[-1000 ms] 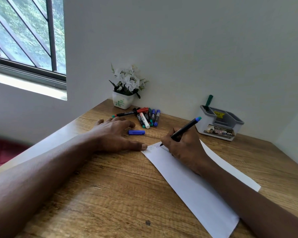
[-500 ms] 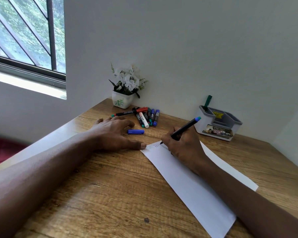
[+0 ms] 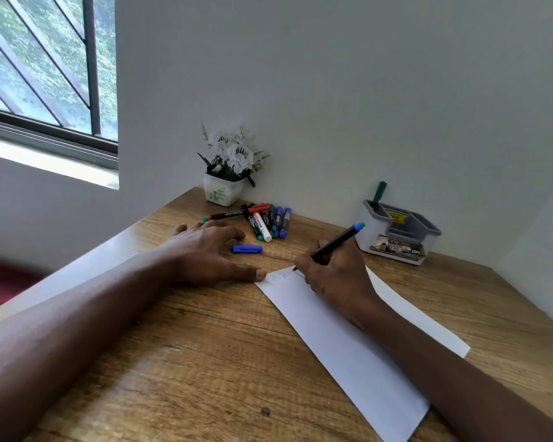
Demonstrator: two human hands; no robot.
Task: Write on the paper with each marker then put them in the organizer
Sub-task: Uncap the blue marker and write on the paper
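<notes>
Right grip (image 3: 336,275) is closed round a black marker (image 3: 336,241), tip down on the far end of the paper (image 3: 348,352), where faint marks show. Left grip (image 3: 205,253) rests palm down on the counter (image 3: 205,362), fingers relaxed and holding nothing, thumb tip at the paper's corner. A blue cap (image 3: 247,248) lies just beyond the left grip, with a pile of markers (image 3: 268,220) farther beyond. The organizer (image 3: 399,237) stands beyond the right grip, apart from it, with 1 green marker (image 3: 380,189) upright inside.

Grained wooden table (image 3: 205,362), slight sheen; matt white paper (image 3: 348,346); smooth grey plastic organizer (image 3: 396,237).
</notes>
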